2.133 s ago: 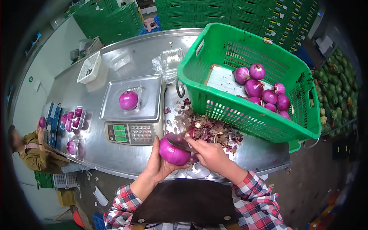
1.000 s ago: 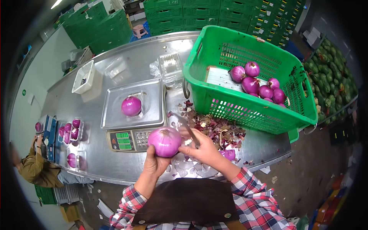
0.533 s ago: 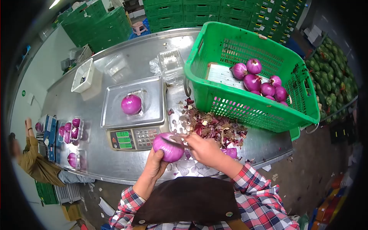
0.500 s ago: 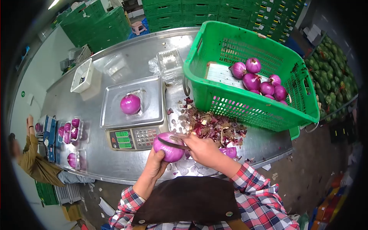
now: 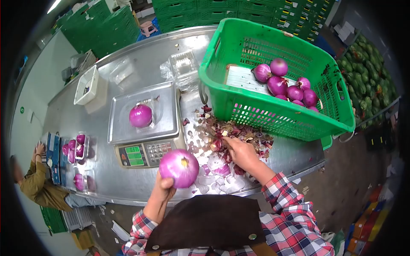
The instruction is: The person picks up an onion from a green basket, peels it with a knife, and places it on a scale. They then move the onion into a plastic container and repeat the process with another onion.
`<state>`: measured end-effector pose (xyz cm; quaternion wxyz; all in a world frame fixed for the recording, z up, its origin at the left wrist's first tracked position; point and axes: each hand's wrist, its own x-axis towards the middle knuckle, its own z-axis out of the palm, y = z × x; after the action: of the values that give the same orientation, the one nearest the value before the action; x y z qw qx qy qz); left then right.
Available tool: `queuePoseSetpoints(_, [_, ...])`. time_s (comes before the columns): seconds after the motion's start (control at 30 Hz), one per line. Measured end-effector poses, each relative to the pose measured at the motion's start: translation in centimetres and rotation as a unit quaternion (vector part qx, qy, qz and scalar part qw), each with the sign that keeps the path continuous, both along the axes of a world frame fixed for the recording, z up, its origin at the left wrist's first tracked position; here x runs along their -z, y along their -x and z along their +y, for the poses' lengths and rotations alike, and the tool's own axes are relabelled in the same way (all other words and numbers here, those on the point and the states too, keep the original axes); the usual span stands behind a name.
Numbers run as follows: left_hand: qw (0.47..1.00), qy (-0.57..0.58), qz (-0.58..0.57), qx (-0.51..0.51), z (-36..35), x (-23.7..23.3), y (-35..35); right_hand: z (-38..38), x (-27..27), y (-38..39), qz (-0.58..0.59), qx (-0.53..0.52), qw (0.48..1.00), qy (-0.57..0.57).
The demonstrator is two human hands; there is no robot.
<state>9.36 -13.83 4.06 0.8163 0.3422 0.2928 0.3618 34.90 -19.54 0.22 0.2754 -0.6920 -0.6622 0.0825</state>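
My left hand (image 5: 164,187) holds a large purple onion (image 5: 179,168) in front of the scale's lower right corner, with a pale cut spot on its top. Over the pile of onion skins (image 5: 220,130), my right hand (image 5: 241,151) is closed, its fingertips at the pile; the blade seen earlier is hard to make out there. On the tray of the digital scale (image 5: 158,94) sits another purple onion (image 5: 140,115). Loose pale skins (image 5: 218,181) lie on the metal table between my hands.
A green basket (image 5: 273,104) holding several onions stands at the right. Packed onions (image 5: 77,149), a white basket (image 5: 86,87) and plastic trays (image 5: 183,66) are on the table. Another person (image 5: 38,181) is at the far left.
My right hand has moved away from the onion, rightward and up to the skin pile. The held onion is turned, showing a pale cut spot, and the view has shifted slightly.
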Motion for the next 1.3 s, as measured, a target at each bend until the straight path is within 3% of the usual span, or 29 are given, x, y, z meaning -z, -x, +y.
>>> queuePoseSetpoints(0.07, [0.999, 0.014, -0.004, -0.030, 0.4, 0.1, -0.1, -0.1, -1.6, 1.7, 0.029, -0.042, 0.999, -0.002])
queuePoseSetpoints(0.3, [0.967, -0.173, 0.168, -0.084, -0.3, 0.3, -1.2, 1.2, -3.9, 7.6, 0.009, -0.062, 0.998, -0.026])
queuePoseSetpoints(0.43, [0.983, -0.109, 0.119, -0.085, -0.4, 0.6, -1.1, 2.0, -1.0, 5.9, -0.036, -0.044, 0.998, -0.027])
queuePoseSetpoints(0.47, [0.986, -0.097, 0.100, -0.096, -0.5, 1.0, -1.0, 2.3, -0.4, 5.3, -0.034, 0.030, 0.997, 0.066])
queuePoseSetpoints(0.5, [0.987, -0.086, 0.083, -0.104, -0.4, 1.4, -0.7, 2.4, 0.2, 4.1, 0.009, 0.057, 0.995, 0.084])
queuePoseSetpoints(0.53, [0.984, -0.108, 0.083, -0.114, -0.2, 1.9, -0.1, 2.0, 0.4, 3.8, 0.082, 0.045, 0.994, 0.057])
queuePoseSetpoints(0.6, [0.992, -0.044, 0.028, -0.115, 0.8, 1.8, -0.5, 2.1, -0.8, 4.6, 0.215, -0.016, 0.976, 0.021])
queuePoseSetpoints(0.67, [0.994, -0.010, -0.011, -0.106, 1.9, 1.3, -0.7, 3.1, -5.4, 7.1, 0.321, -0.076, 0.942, 0.057])
queuePoseSetpoints(0.77, [0.996, 0.002, -0.050, -0.076, 3.5, 1.1, -0.9, 5.8, -6.2, 8.8, 0.319, -0.161, 0.934, 0.015])
queuePoseSetpoints(0.9, [0.995, -0.002, -0.089, -0.042, 6.5, -0.8, -0.3, 10.2, -6.5, 9.8, 0.300, -0.133, 0.945, -0.007])
queuePoseSetpoints(0.97, [0.996, -0.041, -0.074, -0.041, 8.5, -1.2, 0.3, 12.8, -6.9, 9.9, 0.377, -0.114, 0.919, 0.021])
queuePoseSetpoints(1.03, [0.993, -0.101, -0.044, -0.033, 10.6, -1.2, 1.7, 16.3, -7.4, 10.2, 0.585, -0.106, 0.804, 0.016])
queuePoseSetpoints(1.07, [0.978, -0.189, 0.056, -0.063, 11.7, -1.1, 2.5, 18.1, -7.7, 9.7, 0.599, -0.070, 0.792, 0.094])
queuePoseSetpoints(1.13, [0.903, -0.310, 0.258, -0.150, 13.9, -0.2, 3.8, 21.8, -7.7, 10.0, 0.540, -0.057, 0.834, 0.094])
queuePoseSetpoints(1.23, [0.718, -0.475, 0.465, -0.208, 15.9, 0.3, 4.3, 27.5, -5.8, 10.9, 0.400, -0.086, 0.912, -0.006])
queuePoseSetpoints(1.3, [0.698, -0.480, 0.488, -0.212, 16.3, 1.1, 4.7, 29.7, -5.2, 11.5, 0.248, -0.095, 0.964, 0.031])
